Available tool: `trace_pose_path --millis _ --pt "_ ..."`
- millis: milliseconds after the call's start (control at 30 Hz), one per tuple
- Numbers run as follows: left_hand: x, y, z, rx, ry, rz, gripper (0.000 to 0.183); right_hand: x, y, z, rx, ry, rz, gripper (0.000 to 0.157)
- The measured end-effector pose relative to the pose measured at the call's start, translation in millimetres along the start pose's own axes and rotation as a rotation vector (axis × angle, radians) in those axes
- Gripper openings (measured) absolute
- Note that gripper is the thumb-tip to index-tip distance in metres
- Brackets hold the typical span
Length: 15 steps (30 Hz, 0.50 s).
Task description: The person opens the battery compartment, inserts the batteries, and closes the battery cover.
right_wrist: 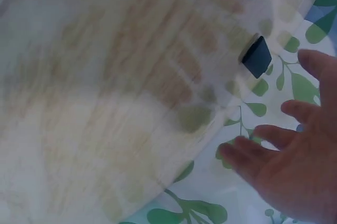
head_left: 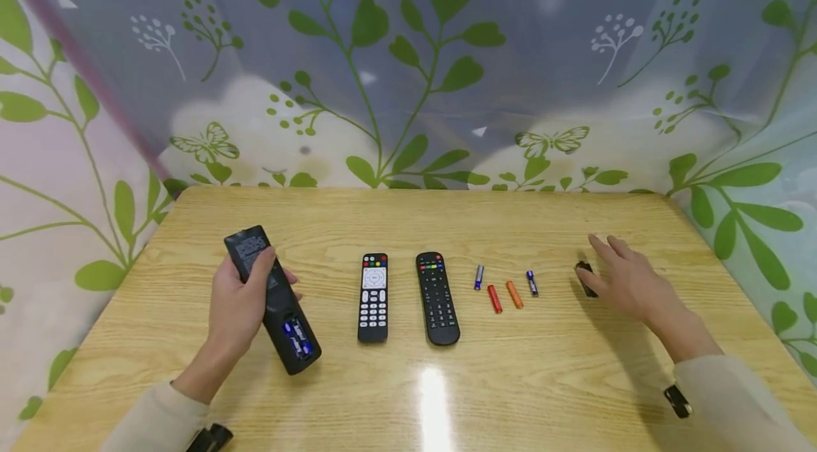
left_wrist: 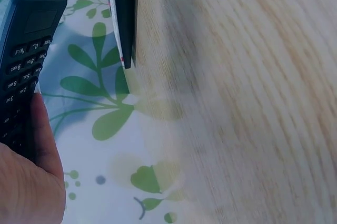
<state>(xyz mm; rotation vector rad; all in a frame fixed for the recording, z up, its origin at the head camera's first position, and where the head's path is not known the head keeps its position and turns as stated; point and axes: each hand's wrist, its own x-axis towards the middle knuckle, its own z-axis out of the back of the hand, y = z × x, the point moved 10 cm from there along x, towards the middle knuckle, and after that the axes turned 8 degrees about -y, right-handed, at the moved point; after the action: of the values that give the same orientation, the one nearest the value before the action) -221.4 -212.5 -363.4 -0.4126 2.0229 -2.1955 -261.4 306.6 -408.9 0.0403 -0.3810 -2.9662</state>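
Note:
My left hand [head_left: 237, 303] grips a black remote control [head_left: 281, 324] with its back facing up. Its battery compartment is uncovered, and two blue batteries [head_left: 297, 338] lie inside. The left wrist view shows the same remote's button side [left_wrist: 23, 71], with my fingers along its edge. Over the right part of the table my right hand [head_left: 632, 285] is held with fingers extended, nothing in its grasp. Close to its thumb a small black battery cover [head_left: 586, 279] lies on the table. In the right wrist view the cover [right_wrist: 257, 57] sits apart from the spread fingers.
Two remotes lie face up mid-table, one with white buttons [head_left: 373, 299], one with dark buttons [head_left: 438, 299]. Right of them lie a red battery [head_left: 494, 299], an orange battery [head_left: 514, 294] and two blue-and-silver batteries [head_left: 479, 277]. A leaf-patterned curtain [head_left: 408, 69] hangs behind the wooden table [head_left: 510, 381].

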Motion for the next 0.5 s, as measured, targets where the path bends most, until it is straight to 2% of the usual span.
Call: trace_pose_path --millis 167,300,500 --pt "-0.4 3.6 0.0 0.0 0.003 0.008 0.034 -5.5 -2.3 -13.5 -0.011 0.06 0.041 0.08" --pt "-1.0 7.2 0.3 0.006 -0.001 0.019 0.034 -8.3 -5.0 -20.3 -0.015 0.07 0.033 0.08" --pt "-1.2 10.0 -0.7 0.021 -0.001 0.023 0.038 -7.9 -2.9 -22.1 -0.051 0.011 0.026 0.071"
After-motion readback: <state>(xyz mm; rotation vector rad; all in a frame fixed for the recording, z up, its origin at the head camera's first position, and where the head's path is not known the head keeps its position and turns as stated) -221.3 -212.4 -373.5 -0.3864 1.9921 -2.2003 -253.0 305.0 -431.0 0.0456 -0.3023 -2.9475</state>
